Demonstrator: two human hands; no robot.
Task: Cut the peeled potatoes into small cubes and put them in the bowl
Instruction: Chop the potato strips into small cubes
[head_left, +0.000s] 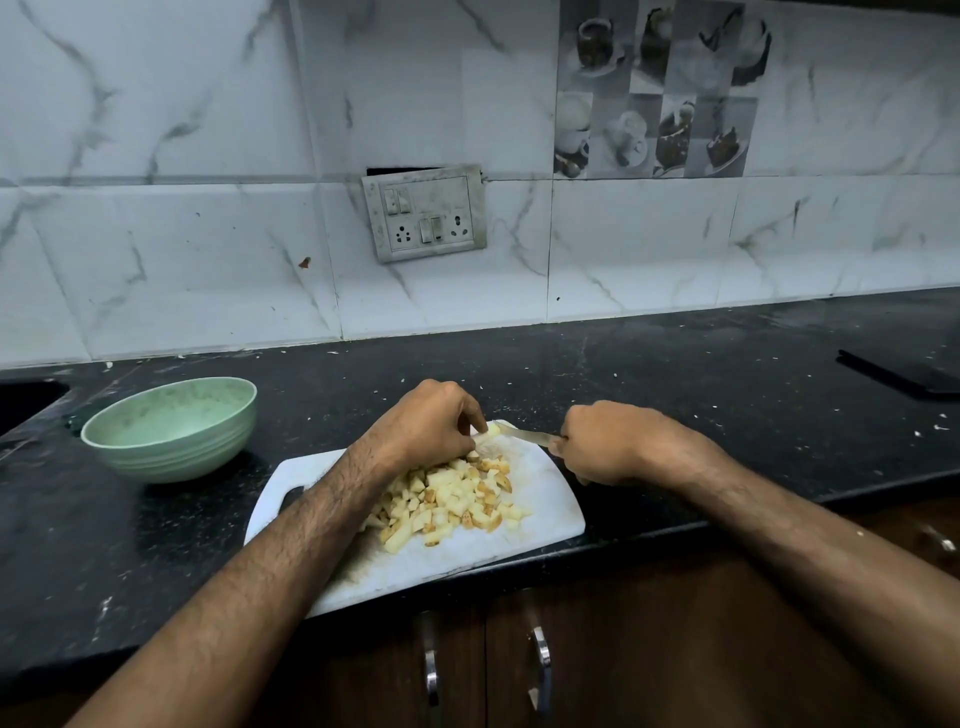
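Your forearms come in from the bottom corners and meet over the white cutting board (545, 499), which lies tilted on the black worktop (675, 374) with its near corner jutting just past the front edge above the wooden cabinet doors (649, 649).

Your left hand (423, 423) arches over the far end of the board, knuckles up and wrist bent down. Its fingers are curled and the fingertips pinch a small pale potato piece (492, 430) against the board.

Your right hand (608, 441) sits to the right at about the same height, palm down. It is closed around the handle of a knife (524, 434); the handle itself is hidden inside the fist. You hold the blade low and nearly flat, pointing left, and its tip reaches the potato piece under your left fingertips.

Nearer to you, a heap of potato cubes (447, 501) covers the middle of the board, partly under your left wrist. Many cubes show browned faces.

Your green bowl (171, 428) stands upright on the worktop to the left of the board, apart from it. No cubes can be seen in it.

Behind, the marble-tiled wall carries a switch plate (425, 213).
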